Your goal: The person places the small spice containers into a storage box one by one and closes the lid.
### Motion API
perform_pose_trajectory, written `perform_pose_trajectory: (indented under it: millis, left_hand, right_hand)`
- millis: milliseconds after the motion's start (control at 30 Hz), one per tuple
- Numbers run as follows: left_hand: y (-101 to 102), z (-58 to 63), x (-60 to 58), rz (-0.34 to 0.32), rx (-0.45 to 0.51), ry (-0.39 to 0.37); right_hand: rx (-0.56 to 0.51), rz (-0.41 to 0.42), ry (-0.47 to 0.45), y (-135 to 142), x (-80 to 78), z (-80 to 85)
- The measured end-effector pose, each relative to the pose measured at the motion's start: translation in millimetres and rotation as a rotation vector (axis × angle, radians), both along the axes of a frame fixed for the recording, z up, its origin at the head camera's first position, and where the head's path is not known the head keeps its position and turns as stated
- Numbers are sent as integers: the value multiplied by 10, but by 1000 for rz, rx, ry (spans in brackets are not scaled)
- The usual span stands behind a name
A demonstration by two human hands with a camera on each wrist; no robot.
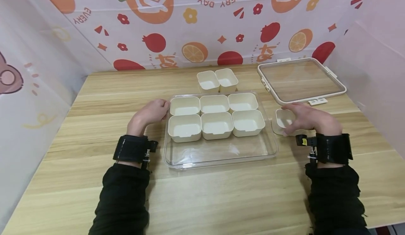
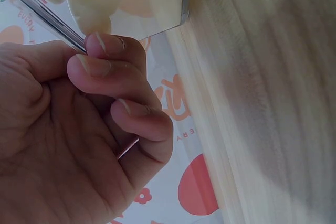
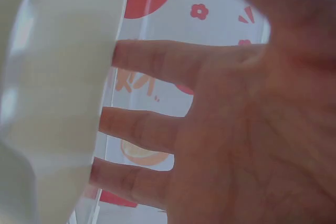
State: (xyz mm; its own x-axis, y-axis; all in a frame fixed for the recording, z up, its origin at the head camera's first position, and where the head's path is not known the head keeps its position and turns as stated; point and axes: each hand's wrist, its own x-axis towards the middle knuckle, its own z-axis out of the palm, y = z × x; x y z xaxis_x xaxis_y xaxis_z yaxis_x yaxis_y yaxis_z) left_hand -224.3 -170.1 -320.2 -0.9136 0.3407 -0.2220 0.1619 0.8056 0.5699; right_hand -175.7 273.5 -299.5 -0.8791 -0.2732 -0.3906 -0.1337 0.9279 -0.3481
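Note:
My left hand [image 1: 151,112] pinches the left rim of a clear plastic tray [image 1: 218,154], thumb against curled fingers in the left wrist view. Inside the tray, several cream bins [image 1: 217,124] stand in two rows toward its far side. To the right of the tray, my right hand [image 1: 308,118] spans a small cream bin [image 1: 282,118], thumb at its near side and fingers at its far side. From the right wrist, the fingers [image 3: 152,129] look spread, their tips tucked behind the bin's edge. The palm covers part of what stands beneath it.
Two more cream bins [image 1: 218,81] stand behind the tray. A clear lid [image 1: 300,80] with a white frame and clips lies at the back right, just beyond my right hand. Fruit-print cloth [image 1: 221,27] hangs behind the wooden table [image 1: 227,200].

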Motion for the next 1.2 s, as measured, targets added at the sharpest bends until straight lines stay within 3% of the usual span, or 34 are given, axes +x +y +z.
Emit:
perform_pose_trajectory:
  millis: [200,500,1000,1200]
  left_hand:
    - [19,1,7,-2,11,7]
    - [26,15,5,-9,17,-1]
    - [26,21,-5,-13,17,0]
    - [1,14,-6,-9,-2,2]
  right_hand:
    - [12,6,23,-15,-15,-16]
    - [16,-71,-18,-45,0,-9]
    - [39,-99,214,-2,68,182]
    - [24,-123,260,-65,74,224]
